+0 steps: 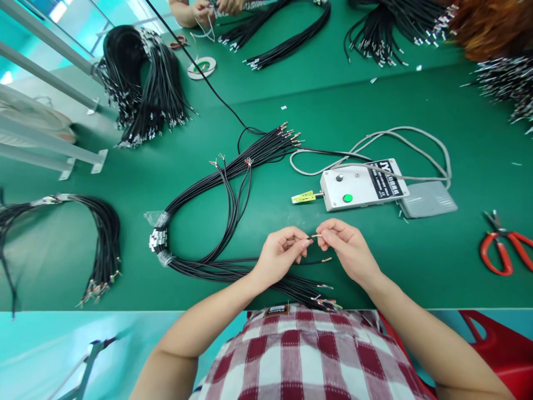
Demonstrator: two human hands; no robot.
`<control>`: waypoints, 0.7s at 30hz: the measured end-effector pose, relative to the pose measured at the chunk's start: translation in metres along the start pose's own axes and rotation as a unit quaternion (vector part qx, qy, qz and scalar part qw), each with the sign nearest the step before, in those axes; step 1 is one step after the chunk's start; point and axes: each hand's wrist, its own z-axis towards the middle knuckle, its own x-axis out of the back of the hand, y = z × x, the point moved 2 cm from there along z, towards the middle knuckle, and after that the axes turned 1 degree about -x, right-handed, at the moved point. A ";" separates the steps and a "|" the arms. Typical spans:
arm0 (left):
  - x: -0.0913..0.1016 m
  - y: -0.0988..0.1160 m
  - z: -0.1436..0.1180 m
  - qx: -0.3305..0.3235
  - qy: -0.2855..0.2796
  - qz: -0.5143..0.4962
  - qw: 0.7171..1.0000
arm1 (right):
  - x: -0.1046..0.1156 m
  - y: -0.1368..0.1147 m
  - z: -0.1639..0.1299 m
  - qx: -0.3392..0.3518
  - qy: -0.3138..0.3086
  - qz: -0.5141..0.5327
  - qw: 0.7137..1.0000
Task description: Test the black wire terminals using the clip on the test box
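Note:
My left hand (283, 253) pinches a thin black cable close to its stripped end. The fingers of my right hand (343, 244) are closed on the pale stripped end of that same cable. Both hands hover just above the green table, almost touching. Under my left wrist runs a bundle of black cables (200, 269), curved in a U and tied at the left with clear wrap and white labels (158, 239). Its far ends (287, 136) show bare coloured wires. Beyond my right hand sits a white control box (362, 186) with a green button and a yellow clip (303, 197).
Red-handled pliers (506, 244) lie at the right, near a grey pedal (428, 199). More cable bundles (100, 244) rest at the left and the back (144, 83). A tape roll (202, 68) lies behind. Across the table another person's hands (208, 11) handle white strands.

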 end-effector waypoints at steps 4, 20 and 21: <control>0.001 -0.005 0.001 0.000 -0.008 -0.017 1.000 | 0.000 0.010 -0.005 0.002 0.011 -0.006 1.000; 0.003 -0.006 0.000 0.001 -0.011 -0.042 0.999 | -0.009 0.004 0.002 0.033 0.069 -0.054 0.996; 0.003 -0.007 0.000 0.002 -0.015 -0.045 0.999 | -0.010 0.004 0.003 0.031 0.074 -0.060 0.995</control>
